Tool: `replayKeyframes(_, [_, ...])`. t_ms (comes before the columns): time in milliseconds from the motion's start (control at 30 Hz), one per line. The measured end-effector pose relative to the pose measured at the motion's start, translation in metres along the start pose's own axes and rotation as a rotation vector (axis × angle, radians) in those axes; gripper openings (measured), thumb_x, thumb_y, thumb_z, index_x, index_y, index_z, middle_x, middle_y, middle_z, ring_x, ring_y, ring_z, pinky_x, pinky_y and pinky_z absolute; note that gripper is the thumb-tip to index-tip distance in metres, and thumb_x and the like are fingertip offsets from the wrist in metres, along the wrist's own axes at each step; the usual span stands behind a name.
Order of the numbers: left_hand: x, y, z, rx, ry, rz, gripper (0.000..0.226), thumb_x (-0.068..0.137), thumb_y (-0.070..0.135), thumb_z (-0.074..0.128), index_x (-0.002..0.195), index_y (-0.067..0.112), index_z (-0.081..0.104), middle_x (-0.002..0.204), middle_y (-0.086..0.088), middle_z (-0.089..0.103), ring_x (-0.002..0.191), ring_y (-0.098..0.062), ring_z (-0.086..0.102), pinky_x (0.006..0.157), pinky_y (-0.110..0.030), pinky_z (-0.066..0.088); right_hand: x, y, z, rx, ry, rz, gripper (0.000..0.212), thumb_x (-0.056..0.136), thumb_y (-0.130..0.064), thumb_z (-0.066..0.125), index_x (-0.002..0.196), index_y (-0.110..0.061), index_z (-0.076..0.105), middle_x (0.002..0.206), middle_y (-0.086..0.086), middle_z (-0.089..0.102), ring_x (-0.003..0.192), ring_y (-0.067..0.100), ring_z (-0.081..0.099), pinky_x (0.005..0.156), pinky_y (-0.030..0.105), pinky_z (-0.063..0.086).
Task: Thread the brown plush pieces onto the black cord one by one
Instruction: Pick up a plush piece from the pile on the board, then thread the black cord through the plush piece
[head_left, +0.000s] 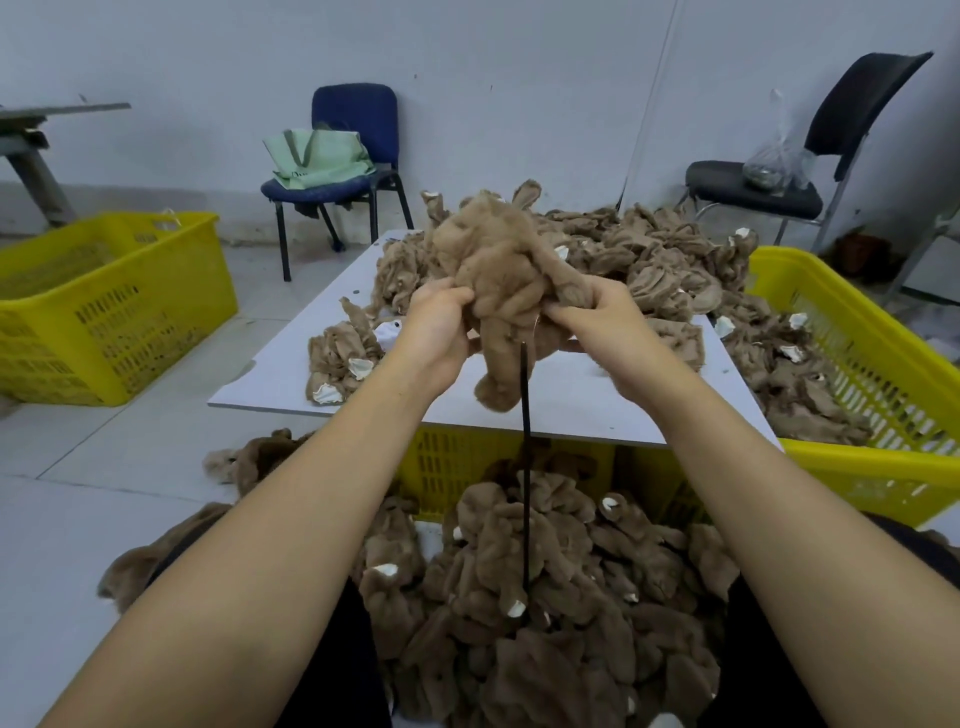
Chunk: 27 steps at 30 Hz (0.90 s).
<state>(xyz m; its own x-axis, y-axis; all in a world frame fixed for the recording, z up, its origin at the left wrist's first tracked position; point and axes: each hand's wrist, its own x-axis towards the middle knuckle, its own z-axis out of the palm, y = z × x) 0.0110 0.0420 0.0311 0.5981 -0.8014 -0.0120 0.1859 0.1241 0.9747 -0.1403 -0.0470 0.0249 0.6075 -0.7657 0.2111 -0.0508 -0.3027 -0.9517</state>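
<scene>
Though rt crate (852, 332) heaped w/ plush pieces (795, 374)

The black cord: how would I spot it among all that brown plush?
Start at the white board laid over a yellow crate, then find the two hands, left hand and right hand, holding up a brown plush piece. The black cord rises straight from the lap pile to that piece: the only thin, dark, stiff line among soft brown lumps.
</scene>
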Motion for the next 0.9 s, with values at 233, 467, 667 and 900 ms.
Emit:
replayKeyframes(233, [-0.010, -0.016, 0.004, 0.265, 0.199, 0.185, 0.029, 0.097, 0.032, 0.063, 0.109, 0.006, 0.064, 0.097, -0.003, 0.070, 0.085, -0.014, 0.068, 0.066, -0.021, 0.052, -0.013, 0.005, 0.017, 0.416, 0.028, 0.099, 0.020, 0.105, -0.018, 0.054, 0.108, -0.007, 0.070, 0.101, 0.010, 0.078, 0.095, 0.021, 0.075, 0.076, 0.028, 0.060])
replayKeyframes(467, [-0.019, -0.018, 0.002, 0.557, -0.052, 0.317, 0.041, 0.088, 0.033, 0.074, 0.124, 0.024, 0.055, 0.107, 0.013, 0.066, 0.095, 0.001, 0.065, 0.069, -0.014, 0.051, -0.021, 0.005, 0.012, 0.475, -0.022, 0.090, 0.036, 0.108, -0.036, 0.045, 0.115, -0.010, 0.068, 0.088, 0.016, 0.076, 0.096, 0.022, 0.075, 0.085, 0.028, 0.058])
replayKeyframes(667, [-0.026, -0.011, 0.004, 0.835, -0.001, 0.436, 0.018, 0.082, 0.027, 0.059, 0.096, 0.019, 0.065, 0.090, 0.002, 0.064, 0.080, -0.012, 0.062, 0.065, -0.037, 0.053, -0.025, 0.010, 0.012, 0.405, -0.030, 0.057, 0.040, 0.110, -0.033, 0.040, 0.123, -0.008, 0.069, 0.106, 0.019, 0.075, 0.095, 0.026, 0.074, 0.082, 0.034, 0.057])
replayKeyframes(900, [-0.019, -0.012, 0.002, 0.955, 0.096, 0.547, 0.027, 0.087, 0.009, 0.055, 0.069, 0.027, 0.044, 0.084, 0.005, 0.048, 0.067, -0.009, 0.047, 0.059, -0.029, 0.036, -0.029, 0.011, 0.023, 0.324, -0.069, -0.007, 0.042, 0.111, -0.031, 0.036, 0.122, -0.013, 0.073, 0.084, 0.013, 0.072, 0.081, 0.017, 0.071, 0.071, 0.023, 0.054])
